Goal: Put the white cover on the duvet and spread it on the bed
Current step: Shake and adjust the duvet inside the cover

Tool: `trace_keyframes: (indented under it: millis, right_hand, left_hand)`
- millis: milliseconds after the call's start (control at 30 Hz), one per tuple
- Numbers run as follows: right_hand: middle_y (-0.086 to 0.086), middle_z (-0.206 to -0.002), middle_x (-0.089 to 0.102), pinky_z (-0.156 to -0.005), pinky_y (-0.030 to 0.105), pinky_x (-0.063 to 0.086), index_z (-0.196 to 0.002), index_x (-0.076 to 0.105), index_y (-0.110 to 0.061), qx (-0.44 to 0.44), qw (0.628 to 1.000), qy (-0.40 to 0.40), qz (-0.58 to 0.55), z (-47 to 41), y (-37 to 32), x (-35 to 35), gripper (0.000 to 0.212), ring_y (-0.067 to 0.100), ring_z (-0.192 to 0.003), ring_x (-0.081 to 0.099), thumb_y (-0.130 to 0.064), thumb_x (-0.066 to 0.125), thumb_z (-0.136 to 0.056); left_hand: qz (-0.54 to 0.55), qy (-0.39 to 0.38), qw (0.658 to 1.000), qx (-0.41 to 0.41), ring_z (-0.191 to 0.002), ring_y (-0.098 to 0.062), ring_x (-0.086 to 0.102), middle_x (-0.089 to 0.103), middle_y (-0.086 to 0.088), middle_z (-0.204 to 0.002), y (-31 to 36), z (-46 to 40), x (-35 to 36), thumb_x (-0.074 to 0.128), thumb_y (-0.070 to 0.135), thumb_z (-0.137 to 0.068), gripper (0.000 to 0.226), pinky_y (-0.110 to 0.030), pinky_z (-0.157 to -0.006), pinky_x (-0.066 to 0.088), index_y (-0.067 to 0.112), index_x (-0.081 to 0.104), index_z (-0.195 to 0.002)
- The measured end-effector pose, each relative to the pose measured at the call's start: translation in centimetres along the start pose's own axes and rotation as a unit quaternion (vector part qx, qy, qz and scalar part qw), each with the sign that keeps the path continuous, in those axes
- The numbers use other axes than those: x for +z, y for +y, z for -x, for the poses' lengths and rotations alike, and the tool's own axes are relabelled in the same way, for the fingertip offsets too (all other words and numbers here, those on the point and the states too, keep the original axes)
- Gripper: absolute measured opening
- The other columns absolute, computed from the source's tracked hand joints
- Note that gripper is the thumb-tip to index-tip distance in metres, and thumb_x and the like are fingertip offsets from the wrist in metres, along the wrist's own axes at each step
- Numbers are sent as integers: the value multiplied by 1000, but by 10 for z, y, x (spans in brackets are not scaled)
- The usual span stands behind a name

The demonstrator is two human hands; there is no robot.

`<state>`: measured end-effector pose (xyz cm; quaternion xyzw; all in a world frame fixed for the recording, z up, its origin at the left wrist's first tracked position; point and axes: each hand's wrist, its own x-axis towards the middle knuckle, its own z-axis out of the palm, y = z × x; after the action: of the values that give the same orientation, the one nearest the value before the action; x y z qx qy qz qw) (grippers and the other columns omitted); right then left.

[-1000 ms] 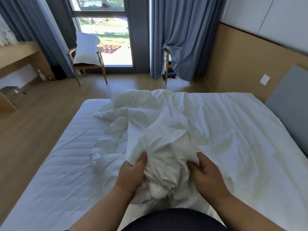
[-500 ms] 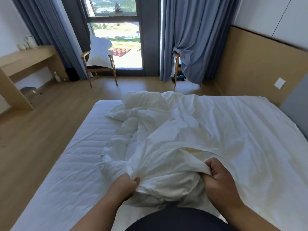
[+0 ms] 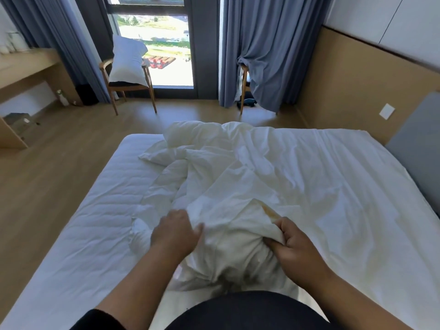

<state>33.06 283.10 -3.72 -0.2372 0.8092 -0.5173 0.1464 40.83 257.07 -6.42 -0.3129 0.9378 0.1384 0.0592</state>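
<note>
White crumpled duvet cover [image 3: 238, 186] is bunched over the near middle of the wide white-sheeted bed [image 3: 78, 234]. A fold of it is pinched in the grip of the right hand [image 3: 295, 248], fingers curled round the cloth. The left hand [image 3: 176, 232] is laid on the cloth just left of that grip, its fingers loosely bent; whether cloth is caught under them cannot be told. Puffier quilted white duvet [image 3: 164, 189] is seen left of and beyond the grip, partly under the cover. Far beyond the grip, past pale wooden flooring [image 3: 47, 167], a wooden chair [image 3: 123, 89] bearing a white pillow [image 3: 127, 60] is set before a tall window [image 3: 154, 44] framed by blue-grey curtains [image 3: 269, 44]. To the far left a light wooden bench [image 3: 26, 65] is fixed along the wall. To the right, tan wall panelling [image 3: 357, 86] and a grey headboard [image 3: 419, 144] are met.
</note>
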Motion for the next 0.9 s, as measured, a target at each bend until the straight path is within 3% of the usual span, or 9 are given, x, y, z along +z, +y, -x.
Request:
trace_keyframes:
  millis: [67, 167, 267, 367, 433, 567, 667, 733, 900]
  right_hand:
    - [-23, -96, 67, -79, 15, 44, -101, 63, -29, 6, 999, -50, 3, -1, 6, 4, 20, -2, -92, 62, -14, 72, -91]
    - [-16, -111, 68, -95, 28, 49, -117, 61, -34, 46, 987, -150, 11, 1, 17, 6, 36, 1, -106, 63, -37, 71, -82]
    - [-13, -128, 65, -106, 32, 46, -128, 58, -41, 155, 964, -209, -62, -1, 29, 6, 52, 1, -118, 60, -64, 65, -82]
    - [-4, -115, 73, -102, 44, 51, -128, 63, -31, 301, 941, -116, -104, -13, 43, 5, 84, 19, -108, 68, -91, 50, -70]
    - [-1, -113, 71, -91, 40, 56, -141, 51, -31, 357, 926, -96, -71, -18, 43, 7, 71, 18, -99, 70, -76, 49, -86]
    - [1, -113, 62, -67, 24, 51, -150, 26, -44, 299, 947, -48, -109, -29, 36, 5, 60, 13, -86, 64, -48, 57, -98]
    - [3, -122, 60, -88, 34, 54, -134, 50, -35, 264, 953, -33, -146, -44, 34, 12, 36, 19, -105, 63, -33, 60, -99]
    - [5, -110, 70, -85, 34, 55, -111, 69, -23, 225, 961, 36, -158, -55, 27, 19, 16, 23, -100, 66, -16, 63, -97]
    - [2, -87, 76, -82, 33, 55, -79, 78, -19, 87, 967, 55, -233, -79, -42, 30, 27, 18, -86, 71, 2, 65, -90]
  left_hand:
    - [135, 19, 983, 125, -127, -17, 48, 51, 4, -137, 34, 13, -13, 48, 63, -92, 62, -33, -105, 39, 22, 47, -138]
    - [236, -177, 942, 162, -124, -8, 49, 50, 14, -138, 55, 20, -4, 61, 73, -76, 79, -29, -104, 39, 33, 43, -142]
    - [208, -211, 948, 117, -90, -6, 58, 63, 13, -98, 52, 20, 22, 56, 65, -85, 38, -30, -84, 48, 30, 60, -101]
    - [215, -173, 949, 150, -65, -8, 42, 47, 8, -70, 58, 24, 33, 48, 45, -98, 36, -29, -66, 39, 21, 44, -72]
    - [271, -126, 939, 172, -61, -5, 37, 40, 8, -66, 59, 31, 29, 49, 38, -99, 37, -26, -63, 34, 21, 37, -68]
    - [336, -94, 915, 202, -63, -3, 45, 45, 15, -64, 46, 39, 23, 55, 43, -93, 32, -25, -66, 39, 26, 44, -68]
    - [367, -96, 904, 196, -64, -1, 49, 50, 17, -65, 35, 44, 21, 55, 57, -79, 27, -22, -66, 41, 32, 51, -70]
    - [375, -78, 904, 190, -65, -1, 49, 50, 16, -66, 29, 47, 18, 61, 58, -76, 32, -20, -65, 40, 27, 52, -74]
    - [361, -18, 921, 146, -60, 0, 46, 50, 20, -62, 20, 55, 7, 73, 50, -82, 37, -16, -59, 38, 26, 48, -70]
